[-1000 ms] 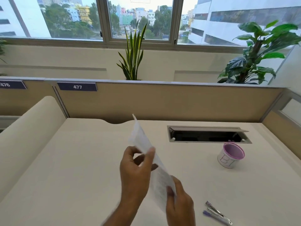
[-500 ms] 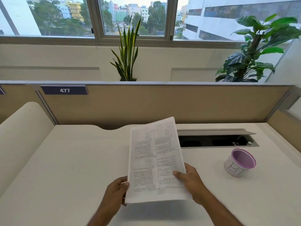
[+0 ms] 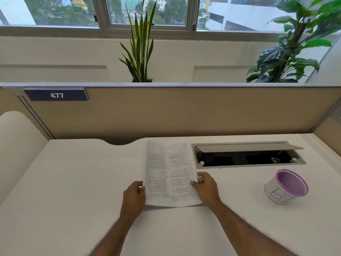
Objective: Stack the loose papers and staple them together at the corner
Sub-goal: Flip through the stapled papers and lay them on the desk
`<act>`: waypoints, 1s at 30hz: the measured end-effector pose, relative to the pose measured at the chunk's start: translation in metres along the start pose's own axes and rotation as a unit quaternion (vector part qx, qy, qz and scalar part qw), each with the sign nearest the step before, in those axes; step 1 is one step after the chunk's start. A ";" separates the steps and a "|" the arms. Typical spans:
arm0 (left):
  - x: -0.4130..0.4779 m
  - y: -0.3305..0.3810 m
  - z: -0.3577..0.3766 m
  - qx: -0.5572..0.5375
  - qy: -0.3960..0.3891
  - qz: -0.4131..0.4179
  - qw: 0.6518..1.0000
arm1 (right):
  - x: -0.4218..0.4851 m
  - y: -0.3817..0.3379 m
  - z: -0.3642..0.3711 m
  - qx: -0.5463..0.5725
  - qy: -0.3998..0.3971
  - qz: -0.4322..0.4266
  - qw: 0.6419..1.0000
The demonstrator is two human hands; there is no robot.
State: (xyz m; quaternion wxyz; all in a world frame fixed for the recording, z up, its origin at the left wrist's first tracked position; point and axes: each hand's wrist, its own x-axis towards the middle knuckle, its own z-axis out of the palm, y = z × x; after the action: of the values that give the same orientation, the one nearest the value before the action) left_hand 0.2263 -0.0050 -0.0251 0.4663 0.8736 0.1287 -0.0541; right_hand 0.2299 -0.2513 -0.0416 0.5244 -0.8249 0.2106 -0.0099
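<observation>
A stack of printed papers with two columns of text lies nearly flat on the white desk, its near edge slightly lifted. My left hand grips the stack's left edge near the bottom. My right hand pinches the right edge at about the same height. No stapler shows in this view.
An open cable hatch with a raised lid sits in the desk just right of the papers. A white cup with a purple rim stands at the right. A tan partition closes the far side, with plants behind it.
The papers went from held edge-on in the air, to upright facing me, to lowered almost flat on the desk. The camera tilted up, and the stapler at lower right left the view.
</observation>
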 end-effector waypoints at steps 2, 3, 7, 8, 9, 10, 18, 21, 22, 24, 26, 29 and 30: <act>0.008 -0.003 0.000 0.003 -0.005 -0.006 1.000 | 0.003 0.005 0.003 -0.033 0.025 -0.030 0.999; 0.011 -0.005 0.001 0.005 -0.006 -0.010 1.000 | 0.003 0.008 0.005 -0.044 0.028 -0.051 0.997; 0.013 -0.011 0.003 0.027 0.003 -0.006 1.000 | -0.005 0.024 0.009 -0.134 0.004 -0.145 0.980; 0.012 -0.012 0.004 0.040 0.009 0.003 0.999 | -0.006 0.027 0.009 -0.161 0.001 -0.163 0.973; 0.009 -0.013 0.003 0.059 0.018 0.017 0.998 | -0.008 0.029 0.009 -0.177 0.002 -0.174 0.969; 0.007 -0.016 0.003 0.081 0.029 0.039 0.996 | -0.008 0.030 0.009 -0.180 0.005 -0.179 0.967; -0.006 -0.033 0.001 0.266 -0.011 0.154 0.951 | -0.008 0.026 0.007 -0.203 -0.007 -0.163 0.965; -0.009 -0.027 -0.002 0.266 -0.023 0.146 0.952 | -0.010 0.020 0.001 -0.201 -0.045 -0.149 0.967; -0.009 -0.026 -0.003 0.262 -0.030 0.142 0.954 | -0.008 0.021 -0.001 -0.195 -0.056 -0.147 0.968; -0.010 -0.022 -0.008 0.267 -0.042 0.146 0.952 | -0.011 0.018 -0.009 -0.192 -0.072 -0.140 0.969; -0.012 -0.017 -0.016 0.300 -0.054 0.159 0.939 | -0.013 0.019 -0.021 -0.199 -0.087 -0.139 0.966; -0.022 0.002 -0.038 0.347 -0.047 0.189 0.917 | -0.029 0.010 -0.046 -0.293 -0.103 -0.172 0.935; -0.021 0.005 -0.045 0.351 -0.035 0.198 0.915 | -0.029 0.009 -0.054 -0.336 -0.110 -0.187 0.916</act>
State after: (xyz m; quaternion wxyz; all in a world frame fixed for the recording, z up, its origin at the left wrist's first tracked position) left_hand 0.2066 0.0260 0.0090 0.1354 0.9861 -0.0906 -0.0333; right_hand 0.1877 -0.2908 -0.0193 0.2243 -0.9729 -0.0159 0.0543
